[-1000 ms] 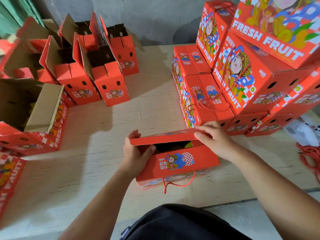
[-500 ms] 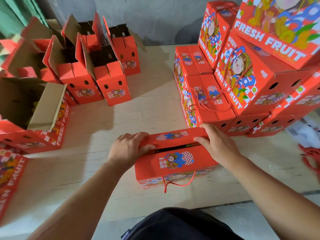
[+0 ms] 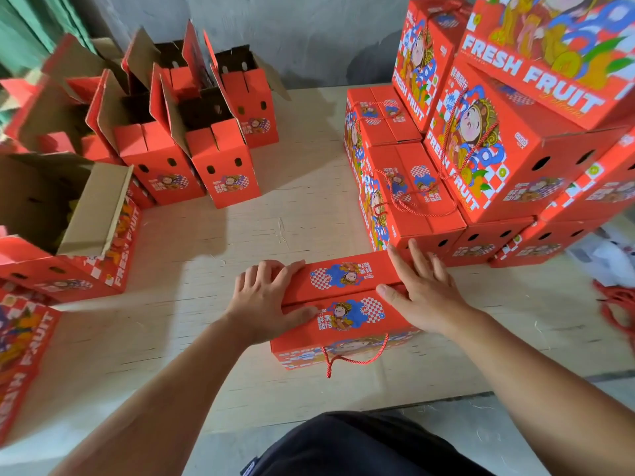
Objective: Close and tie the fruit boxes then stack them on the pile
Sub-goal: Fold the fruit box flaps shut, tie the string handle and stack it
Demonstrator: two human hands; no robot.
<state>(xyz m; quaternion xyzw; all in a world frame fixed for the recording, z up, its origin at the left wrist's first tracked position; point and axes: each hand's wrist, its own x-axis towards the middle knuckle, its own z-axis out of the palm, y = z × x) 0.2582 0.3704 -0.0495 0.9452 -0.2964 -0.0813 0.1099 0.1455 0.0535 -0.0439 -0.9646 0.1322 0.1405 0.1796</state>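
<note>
Box in hand: a red printed cardboard fruit box [image 3: 347, 317] lies on the pale plywood table [image 3: 240, 235], both top flaps folded down, a red cord handle [image 3: 357, 359] hanging at its near side.
Left hand [image 3: 264, 300]: fingers curled over the box's left end, thumb on the near flap, grasping it.
Right hand [image 3: 422, 290]: fingers straight, pressing flat on the right end.
Pile: closed red fruit boxes [image 3: 481, 149] stacked just behind.
Left side: open-flapped red boxes [image 3: 192, 139].
</note>
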